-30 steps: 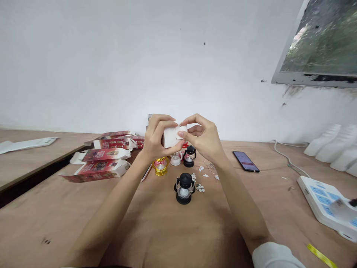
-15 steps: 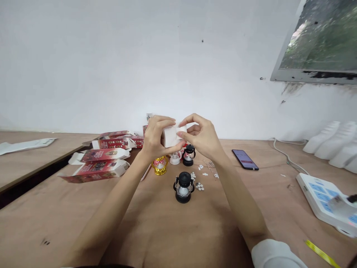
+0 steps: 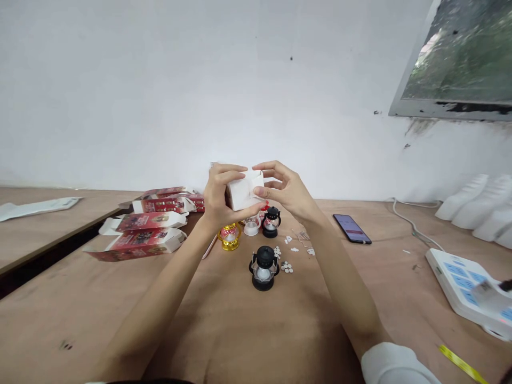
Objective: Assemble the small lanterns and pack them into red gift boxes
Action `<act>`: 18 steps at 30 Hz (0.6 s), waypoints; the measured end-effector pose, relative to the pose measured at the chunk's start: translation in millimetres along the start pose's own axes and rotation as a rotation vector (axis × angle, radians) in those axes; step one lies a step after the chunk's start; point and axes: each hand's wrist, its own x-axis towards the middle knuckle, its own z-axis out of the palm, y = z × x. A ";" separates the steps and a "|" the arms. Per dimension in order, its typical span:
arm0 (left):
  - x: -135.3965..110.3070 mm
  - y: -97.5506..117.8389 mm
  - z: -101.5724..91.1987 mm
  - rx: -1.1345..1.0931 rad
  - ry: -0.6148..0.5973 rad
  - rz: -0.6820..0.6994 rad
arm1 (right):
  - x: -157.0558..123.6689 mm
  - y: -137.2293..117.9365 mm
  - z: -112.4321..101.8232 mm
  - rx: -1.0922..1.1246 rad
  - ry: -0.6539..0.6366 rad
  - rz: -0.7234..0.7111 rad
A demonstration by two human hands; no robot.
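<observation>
Left hand [image 3: 218,193] gripping small white box [image 3: 242,193], right hand [image 3: 286,192] pinching its end, above black lantern [image 3: 263,268]

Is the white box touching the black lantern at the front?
Apart. The head view shows the box held up by the left hand and right hand, with bare table showing between it and the lantern below.

We see matt white cardboard box [image 3: 242,193], glossy black plastic lantern [image 3: 263,268], shiny gold one [image 3: 230,237], rough wood counter [image 3: 248,325].
</observation>
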 end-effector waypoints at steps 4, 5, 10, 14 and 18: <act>2.2 1.9 -1.6 -0.005 -0.026 0.002 | 1.0 -0.3 -2.8 0.100 -0.080 0.059; 3.0 2.4 -2.3 0.006 -0.043 -0.004 | 0.9 -0.9 -3.7 0.123 -0.101 0.071; 7.8 6.1 -6.0 0.041 -0.102 -0.036 | 0.3 -2.1 -8.3 0.225 -0.203 0.086; 10.3 9.9 -6.6 0.014 -0.095 -0.046 | 0.8 0.1 -5.9 0.249 -0.148 0.106; 10.7 10.7 -5.9 0.002 -0.090 -0.032 | 0.2 -1.5 -0.6 0.269 -0.077 0.130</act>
